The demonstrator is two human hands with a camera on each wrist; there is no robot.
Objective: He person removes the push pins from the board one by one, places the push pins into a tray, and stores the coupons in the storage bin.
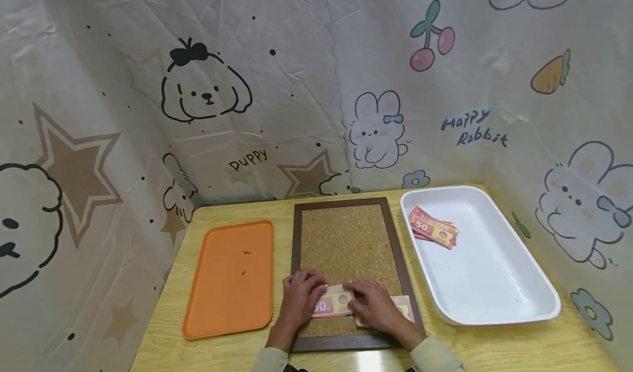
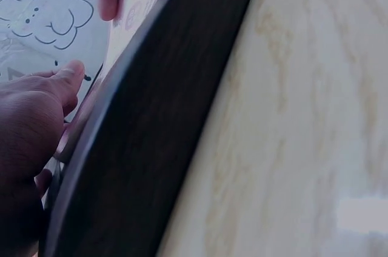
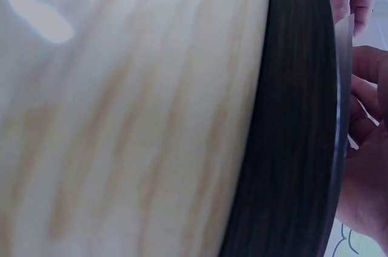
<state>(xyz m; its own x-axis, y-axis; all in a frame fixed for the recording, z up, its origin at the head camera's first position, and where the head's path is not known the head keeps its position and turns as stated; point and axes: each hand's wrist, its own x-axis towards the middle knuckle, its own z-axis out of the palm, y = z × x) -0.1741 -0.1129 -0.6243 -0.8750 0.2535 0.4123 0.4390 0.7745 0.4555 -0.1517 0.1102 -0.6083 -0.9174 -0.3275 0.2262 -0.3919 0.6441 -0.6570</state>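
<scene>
A pink and yellow paper coupon (image 1: 332,303) marked 50 lies over the lower part of a cork board (image 1: 346,240) with a dark wooden frame. My left hand (image 1: 298,298) holds the coupon's left end, thumb along its edge. At the right end, my right hand (image 1: 374,304) holds it between thumb and fingers, partly covering it. A second coupon (image 1: 404,307) lies at the board's lower right, partly hidden beneath the right hand. In the left wrist view the coupon (image 2: 132,17) rises above the dark frame (image 2: 151,99).
Left of the board is an orange tray (image 1: 229,306) with a few tiny metal pieces (image 1: 246,252). On the right stands a white deep tray (image 1: 487,273) holding a fanned stack of coupons (image 1: 433,228). Patterned cloth (image 1: 296,86) hangs around the wooden table (image 1: 163,328).
</scene>
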